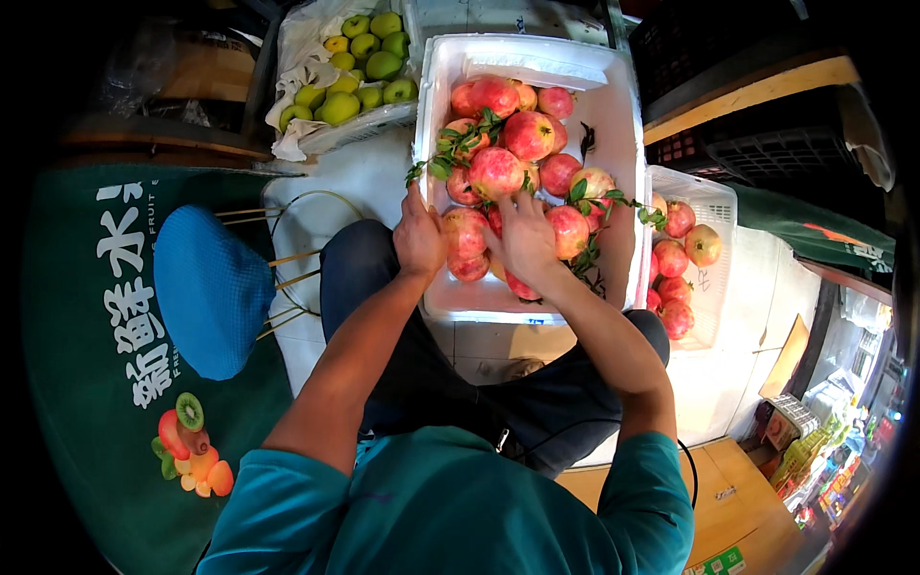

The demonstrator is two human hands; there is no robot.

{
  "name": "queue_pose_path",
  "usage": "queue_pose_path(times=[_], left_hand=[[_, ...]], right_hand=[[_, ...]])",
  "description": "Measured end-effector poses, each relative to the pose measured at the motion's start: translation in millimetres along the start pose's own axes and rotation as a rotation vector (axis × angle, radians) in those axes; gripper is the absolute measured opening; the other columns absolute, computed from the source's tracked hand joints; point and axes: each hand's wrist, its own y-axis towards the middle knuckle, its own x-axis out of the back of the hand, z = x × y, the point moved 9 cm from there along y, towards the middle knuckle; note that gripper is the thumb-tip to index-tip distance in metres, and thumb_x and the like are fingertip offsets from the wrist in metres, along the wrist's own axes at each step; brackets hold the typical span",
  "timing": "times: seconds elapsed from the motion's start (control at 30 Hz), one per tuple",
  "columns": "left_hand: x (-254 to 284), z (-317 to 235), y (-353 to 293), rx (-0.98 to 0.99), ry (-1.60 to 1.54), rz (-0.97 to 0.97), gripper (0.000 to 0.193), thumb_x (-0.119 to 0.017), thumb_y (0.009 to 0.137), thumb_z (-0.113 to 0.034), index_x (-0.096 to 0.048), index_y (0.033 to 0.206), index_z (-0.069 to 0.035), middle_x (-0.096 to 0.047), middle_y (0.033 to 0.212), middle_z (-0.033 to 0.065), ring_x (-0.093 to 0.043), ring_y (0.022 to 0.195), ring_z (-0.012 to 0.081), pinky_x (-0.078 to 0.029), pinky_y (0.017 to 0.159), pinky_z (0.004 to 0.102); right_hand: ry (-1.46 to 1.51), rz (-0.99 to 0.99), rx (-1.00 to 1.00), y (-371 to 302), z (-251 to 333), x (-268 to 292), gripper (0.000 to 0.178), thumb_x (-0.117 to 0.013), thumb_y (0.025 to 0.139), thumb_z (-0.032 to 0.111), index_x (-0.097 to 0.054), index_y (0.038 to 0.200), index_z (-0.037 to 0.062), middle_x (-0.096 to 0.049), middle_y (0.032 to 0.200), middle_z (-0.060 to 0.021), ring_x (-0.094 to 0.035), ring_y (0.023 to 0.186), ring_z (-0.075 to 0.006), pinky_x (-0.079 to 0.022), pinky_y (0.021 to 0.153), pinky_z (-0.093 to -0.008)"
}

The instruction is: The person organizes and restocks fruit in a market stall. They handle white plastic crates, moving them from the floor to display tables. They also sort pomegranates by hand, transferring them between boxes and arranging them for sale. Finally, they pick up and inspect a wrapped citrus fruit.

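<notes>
A white foam box in front of me holds several red and yellowish pomegranates, some with leafy green twigs attached. At the box's left rim, my left hand lies with its fingers pointing away from me, beside a pomegranate at the near left. My right hand reaches in among the fruit, palm down. Its fingers are apart and lie on or between the pomegranates. The fingertips of the right hand are partly hidden by fruit. I cannot make out anything lifted in either hand.
A cloth-lined crate of green apples stands beyond the box at left. At right, a white plastic basket holds more pomegranates. A round stool with a blue cover stands at left. Dark crates sit on a wooden-edged shelf at right.
</notes>
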Motion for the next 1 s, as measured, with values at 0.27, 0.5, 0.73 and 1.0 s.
queue_pose_path(times=[0.27,0.5,0.73,1.0], left_hand=[[0.5,-0.9,2.0,-0.013,0.024,-0.035,0.065,-0.06,0.093,-0.012,-0.033,0.151,0.001,-0.059,0.124,0.0271,-0.067,0.095,0.0469,-0.055,0.082,0.0537],[-3.2,5.4,-3.0,-0.02,0.0,-0.018,0.066,-0.06,0.093,-0.013,-0.032,0.151,0.001,-0.058,0.127,0.027,-0.066,0.099,0.0461,-0.055,0.084,0.0528],[-1.1,5.8,-0.2,-0.015,-0.005,-0.02,0.067,-0.06,0.093,-0.013,-0.03,0.152,0.002,-0.056,0.131,0.0273,-0.065,0.105,0.0457,-0.055,0.088,0.0513],[-0.5,0.7,1.0,-0.035,0.006,-0.032,0.065,-0.06,0.093,-0.012,-0.034,0.15,0.004,-0.056,0.13,0.0289,-0.066,0.1,0.0467,-0.056,0.085,0.0514]], right_hand=[[0.129,-0.149,-0.427,68.9,-43.0,-33.7,0.093,-0.084,0.074,0.039,-0.04,0.151,0.0106,-0.042,0.14,-0.0321,-0.054,0.125,-0.0471,-0.051,0.099,-0.0492],[1.047,0.107,-0.426,23.3,-66.8,-7.9,0.091,-0.083,0.079,0.041,-0.041,0.152,0.0075,-0.059,0.128,-0.0184,-0.06,0.121,-0.029,-0.05,0.101,-0.041],[0.649,0.374,-0.351,-59.7,-98.6,77.3,0.091,-0.084,0.074,0.043,-0.047,0.147,0.0035,-0.062,0.133,-0.0198,-0.064,0.118,-0.0274,-0.05,0.101,-0.0394],[-0.168,0.41,-0.244,-99.3,-103.4,50.7,0.088,-0.087,0.064,0.036,-0.05,0.141,0.0144,-0.058,0.126,-0.0212,-0.057,0.12,-0.0426,-0.049,0.104,-0.0478]])
